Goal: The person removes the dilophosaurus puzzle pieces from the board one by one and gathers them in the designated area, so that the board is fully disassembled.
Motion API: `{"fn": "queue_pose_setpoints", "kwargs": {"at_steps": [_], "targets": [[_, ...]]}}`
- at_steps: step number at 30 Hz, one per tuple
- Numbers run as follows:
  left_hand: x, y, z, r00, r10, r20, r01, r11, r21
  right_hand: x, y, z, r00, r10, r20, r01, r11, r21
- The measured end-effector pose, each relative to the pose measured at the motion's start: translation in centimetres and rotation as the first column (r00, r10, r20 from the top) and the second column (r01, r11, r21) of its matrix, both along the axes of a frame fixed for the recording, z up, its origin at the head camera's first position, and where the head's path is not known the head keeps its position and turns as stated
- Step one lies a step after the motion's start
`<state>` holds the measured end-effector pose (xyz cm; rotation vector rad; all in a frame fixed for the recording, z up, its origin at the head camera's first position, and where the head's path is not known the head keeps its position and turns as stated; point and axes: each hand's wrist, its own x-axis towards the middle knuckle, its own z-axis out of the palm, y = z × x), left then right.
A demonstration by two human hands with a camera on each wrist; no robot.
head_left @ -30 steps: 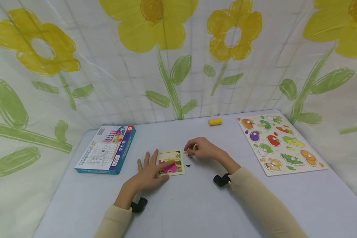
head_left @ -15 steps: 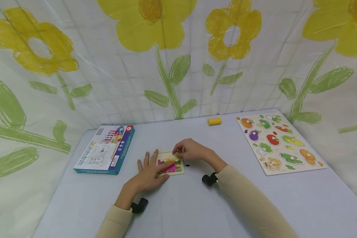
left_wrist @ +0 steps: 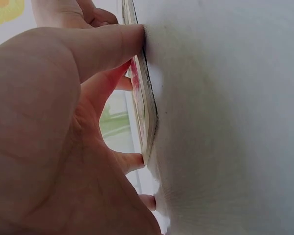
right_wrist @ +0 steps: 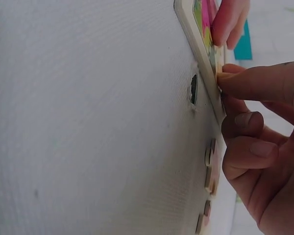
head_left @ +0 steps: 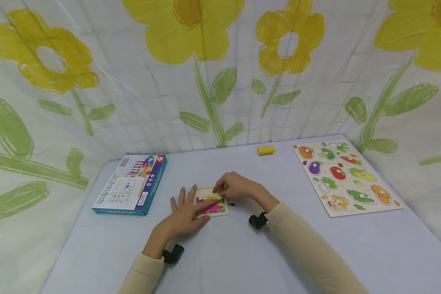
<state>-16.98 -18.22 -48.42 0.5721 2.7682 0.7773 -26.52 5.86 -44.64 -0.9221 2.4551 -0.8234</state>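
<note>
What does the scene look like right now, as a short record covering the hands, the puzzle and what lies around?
Left hand: fingers spread, touching the puzzle
Right hand: fingertips at the puzzle's far right corner; anything between them hidden
Loose pieces: beyond the dark spot in the right wrist view, on the table
Dark spot: beside the puzzle's right edge; nature unclear
Far left: box
Far right: vegetable board
Back: yellow cylinder

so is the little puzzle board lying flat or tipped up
Flat: both wrist views show the puzzle board lying along the tabletop, and the left hand touches it.
</note>
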Motion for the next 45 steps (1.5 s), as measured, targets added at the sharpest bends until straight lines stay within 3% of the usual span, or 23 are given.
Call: {"fn": "queue_pose_setpoints", "kwargs": {"at_steps": [4,9,14,26,45], "targets": [[0.0,0.1,0.0,1.000,0.008,0.016,-0.007,1.000,-0.026,0.0,-0.1,0.0,1.000,-0.002,-0.011,0.002,1.000,0.014],[0.4,0.5,1.5,0.998,0.009,0.059,-0.008,1.000,-0.018,0.3,-0.1,0.0,0.998,-0.004,-0.056,0.006,0.999,0.035],[0.8,1.0,2.7,0.997,0.010,0.075,-0.005,0.997,-0.072,0.4,-0.1,0.0,0.993,-0.002,-0.115,0.006,0.999,0.040],[0.7,0.8,2.4,0.997,0.006,0.079,0.001,0.996,-0.087,0.5,0.2,0.0,0.992,0.001,-0.125,0.002,1.000,0.028],[0.7,0.7,2.8,0.995,0.014,0.096,-0.005,0.996,-0.088,0.5,0.4,0.4,0.991,-0.090,-0.095,0.087,0.996,-0.037]]}}
